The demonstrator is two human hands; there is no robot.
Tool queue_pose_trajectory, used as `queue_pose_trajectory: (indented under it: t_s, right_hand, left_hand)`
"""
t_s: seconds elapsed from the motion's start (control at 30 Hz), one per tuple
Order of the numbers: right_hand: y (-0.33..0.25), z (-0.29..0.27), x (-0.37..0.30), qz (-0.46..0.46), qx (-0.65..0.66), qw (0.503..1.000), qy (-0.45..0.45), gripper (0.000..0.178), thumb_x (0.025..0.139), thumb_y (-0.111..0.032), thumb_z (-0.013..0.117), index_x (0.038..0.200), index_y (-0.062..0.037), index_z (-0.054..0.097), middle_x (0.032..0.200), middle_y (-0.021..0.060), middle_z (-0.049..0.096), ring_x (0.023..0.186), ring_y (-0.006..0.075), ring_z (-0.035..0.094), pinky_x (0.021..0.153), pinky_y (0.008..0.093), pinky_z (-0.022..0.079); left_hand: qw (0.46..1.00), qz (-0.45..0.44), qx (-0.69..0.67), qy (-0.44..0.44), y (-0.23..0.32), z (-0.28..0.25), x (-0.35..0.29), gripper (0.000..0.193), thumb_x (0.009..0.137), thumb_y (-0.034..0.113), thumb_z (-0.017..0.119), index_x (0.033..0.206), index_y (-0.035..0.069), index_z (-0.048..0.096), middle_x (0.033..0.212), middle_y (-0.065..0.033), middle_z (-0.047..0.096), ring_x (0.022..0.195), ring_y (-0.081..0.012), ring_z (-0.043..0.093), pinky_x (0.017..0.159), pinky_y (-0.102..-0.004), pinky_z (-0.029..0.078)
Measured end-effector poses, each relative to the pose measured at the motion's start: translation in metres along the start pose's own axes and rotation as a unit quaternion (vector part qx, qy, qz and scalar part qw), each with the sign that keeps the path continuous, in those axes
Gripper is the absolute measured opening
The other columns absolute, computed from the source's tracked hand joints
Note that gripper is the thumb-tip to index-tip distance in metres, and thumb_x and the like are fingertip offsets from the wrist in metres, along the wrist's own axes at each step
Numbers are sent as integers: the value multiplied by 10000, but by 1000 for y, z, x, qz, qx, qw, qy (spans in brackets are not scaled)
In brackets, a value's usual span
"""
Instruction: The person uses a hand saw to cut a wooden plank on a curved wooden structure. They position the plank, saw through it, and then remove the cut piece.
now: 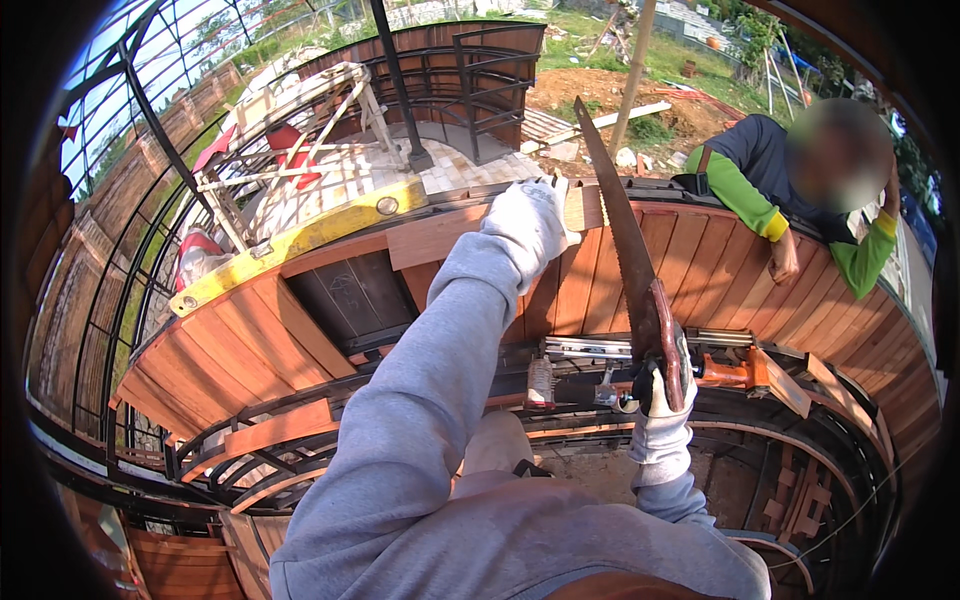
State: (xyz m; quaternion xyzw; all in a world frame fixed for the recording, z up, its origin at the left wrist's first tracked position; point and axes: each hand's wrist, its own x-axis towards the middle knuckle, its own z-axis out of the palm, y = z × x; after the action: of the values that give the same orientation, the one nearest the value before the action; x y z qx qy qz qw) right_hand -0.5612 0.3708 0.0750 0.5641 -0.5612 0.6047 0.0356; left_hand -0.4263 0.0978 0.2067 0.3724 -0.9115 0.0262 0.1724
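My left hand (pixel 530 222), in a white glove, is closed on a short wooden board (pixel 430 240) at the top edge of the curved plank wall. The board's end (pixel 584 208) sticks out to the right of the glove. My right hand (pixel 664 388), also gloved, grips the brown handle of a handsaw (pixel 628 235). Its long, rusty blade points up and away, with the teeth facing left, close to the board's right end. Whether the teeth touch the wood, I cannot tell.
A yellow spirit level (pixel 300 240) rests along the wall's top at left. Over the wall at right leans a co-worker in green sleeves (pixel 740 190). An orange tool (pixel 728 373) and a wound spool (pixel 540 382) lie on the black frame inside. A dark gap (pixel 352 300) interrupts the planks.
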Motion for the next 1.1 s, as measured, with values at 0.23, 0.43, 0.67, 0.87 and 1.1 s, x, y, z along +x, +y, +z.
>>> queue_pose_trajectory:
  t_s: [0.23, 0.43, 0.67, 0.87, 1.1]
  right_hand:
    - [-6, 0, 2, 30, 30, 999, -1, 531, 1044, -310, 553, 1484, -15, 522, 1347, 186, 615, 882, 201, 651, 782, 336, 521]
    - [12, -2, -6, -2, -24, 1000, 12, 516, 1010, -241, 583, 1469, -11, 534, 1381, 207, 605, 1047, 275, 677, 897, 373, 530]
    - [9, -5, -13, 108, 46, 993, 4, 550, 952, -128, 638, 1463, 32, 509, 1413, 196, 599, 1230, 277, 627, 1019, 361, 496]
    - [21, -6, -22, 160, 91, 983, 26, 533, 950, -129, 658, 1436, 46, 525, 1366, 196, 612, 1185, 267, 628, 988, 354, 497]
    - [-11, -15, 7, 138, 129, 980, 63, 433, 963, -133, 641, 1343, 69, 594, 1074, 121, 701, 858, 164, 656, 765, 294, 534]
  left_hand:
    - [1000, -6, -1, -16, 9, -15, -5, 643, 788, 422, 817, 1265, 52, 599, 1197, -191, 693, 1122, -373, 664, 975, -448, 537]
    - [999, 23, 10, 26, 5, 0, -1, 671, 785, 420, 820, 1295, 53, 586, 1205, -197, 686, 1125, -372, 662, 985, -442, 531]
    - [998, 39, 33, 31, 1, 7, 0, 758, 806, 427, 801, 1397, 35, 536, 1334, -208, 629, 1219, -368, 614, 1054, -429, 498]
    - [996, 27, 80, -12, -1, 15, 10, 782, 804, 460, 797, 1394, 19, 535, 1384, -202, 593, 1270, -379, 574, 1083, -430, 477]
    - [999, 23, 41, 15, 9, -1, 1, 772, 788, 437, 821, 1380, 23, 549, 1367, -209, 605, 1263, -380, 580, 1066, -437, 494]
